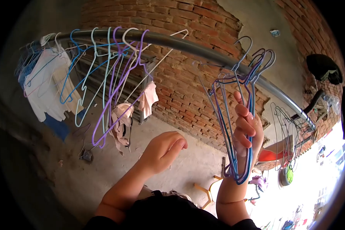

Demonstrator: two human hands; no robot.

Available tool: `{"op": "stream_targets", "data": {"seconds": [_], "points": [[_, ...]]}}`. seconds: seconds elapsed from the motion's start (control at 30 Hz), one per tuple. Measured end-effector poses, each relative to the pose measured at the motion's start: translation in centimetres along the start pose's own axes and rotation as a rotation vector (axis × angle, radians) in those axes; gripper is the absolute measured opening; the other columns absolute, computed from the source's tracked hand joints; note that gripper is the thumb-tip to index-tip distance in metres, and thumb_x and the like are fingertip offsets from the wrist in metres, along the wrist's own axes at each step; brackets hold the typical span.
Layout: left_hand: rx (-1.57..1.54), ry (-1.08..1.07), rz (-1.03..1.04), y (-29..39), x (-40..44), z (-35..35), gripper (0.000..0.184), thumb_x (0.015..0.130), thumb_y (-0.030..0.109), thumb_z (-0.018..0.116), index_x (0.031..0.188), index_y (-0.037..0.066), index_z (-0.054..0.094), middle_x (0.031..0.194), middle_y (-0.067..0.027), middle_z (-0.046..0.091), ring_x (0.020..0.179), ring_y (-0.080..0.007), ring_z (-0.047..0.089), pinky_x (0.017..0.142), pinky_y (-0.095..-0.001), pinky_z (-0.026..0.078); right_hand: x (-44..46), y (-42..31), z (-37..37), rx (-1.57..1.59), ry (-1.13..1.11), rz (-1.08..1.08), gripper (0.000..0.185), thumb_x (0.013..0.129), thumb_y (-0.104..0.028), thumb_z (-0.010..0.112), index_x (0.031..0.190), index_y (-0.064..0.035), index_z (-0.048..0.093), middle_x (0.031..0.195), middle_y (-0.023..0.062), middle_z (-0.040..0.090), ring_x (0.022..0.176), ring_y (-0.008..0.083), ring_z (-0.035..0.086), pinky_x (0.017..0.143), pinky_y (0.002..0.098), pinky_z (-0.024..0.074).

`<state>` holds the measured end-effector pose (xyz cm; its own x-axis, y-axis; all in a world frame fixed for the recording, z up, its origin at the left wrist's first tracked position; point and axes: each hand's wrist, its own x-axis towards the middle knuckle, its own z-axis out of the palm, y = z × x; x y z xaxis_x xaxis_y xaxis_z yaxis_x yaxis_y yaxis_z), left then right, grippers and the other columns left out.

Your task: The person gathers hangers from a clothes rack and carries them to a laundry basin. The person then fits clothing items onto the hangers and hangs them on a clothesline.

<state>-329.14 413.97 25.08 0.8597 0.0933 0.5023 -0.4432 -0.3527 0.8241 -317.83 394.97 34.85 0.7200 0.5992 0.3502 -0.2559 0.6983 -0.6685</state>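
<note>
Several blue, purple and grey hangers [234, 130] are bunched beside the metal rail [203, 50] on the right. My right hand [246, 126] reaches through the bunch, its fingers curled around the hanger wires. Below the rail near the centre, my left hand [165, 150] is raised with its fingers bent inward and mostly hidden behind the thumb; whether it holds anything does not show. Purple hangers [120, 86] and pale ones hang on the rail to its upper left. A small pink cloth [148, 99] dangles near them.
White clothing [46, 84] and blue hangers [77, 82] hang at the far left. Dark hangers [285, 130] hang at the right end. Behind the rail stands a brick wall [195, 103]. A yellow stool [211, 191] is on the floor below.
</note>
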Motion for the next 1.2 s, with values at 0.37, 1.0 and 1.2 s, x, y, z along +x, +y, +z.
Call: {"op": "stream_targets", "data": {"seconds": [0.37,1.0,1.2], "points": [[-0.186,-0.172,-0.047,-2.0,0.5,1.1,0.024,0.095,0.015,0.044,0.085,0.000,0.059,0.081,-0.0114,0.058,0.075,-0.0220,0.056,0.071,-0.0309,0.044,-5.9,0.8,-1.3,-0.042,0.012,0.120,0.037,0.091,-0.002,0.049,0.126,0.0068,0.041,0.079,0.0095,0.051,0.041,0.0061,0.035,0.036,0.0221,0.0355],[-0.899,-0.810,-0.631,-1.1,3.1,19.5,0.052,0.098,0.039,0.044,0.127,-0.004,0.047,0.112,-0.0177,0.060,0.101,-0.0241,0.060,0.086,-0.0359,0.052,-18.8,2.3,-9.5,-0.351,0.280,0.271,0.027,0.100,-0.022,0.045,0.087,-0.0001,0.052,0.074,0.0054,0.058,0.057,0.0130,0.057,0.053,0.0253,0.0499],[-1.172,-0.721,-0.823,-2.6,3.3,24.5,0.027,0.100,0.026,0.042,0.106,0.002,0.054,0.108,-0.0145,0.061,0.105,-0.0270,0.058,0.094,-0.0410,0.046,-20.0,-1.5,-12.1,-0.931,0.400,0.407,0.038,0.095,-0.036,0.052,0.089,0.0010,0.060,0.072,0.0107,0.063,0.068,0.0209,0.063,0.067,0.0309,0.0496]]}}
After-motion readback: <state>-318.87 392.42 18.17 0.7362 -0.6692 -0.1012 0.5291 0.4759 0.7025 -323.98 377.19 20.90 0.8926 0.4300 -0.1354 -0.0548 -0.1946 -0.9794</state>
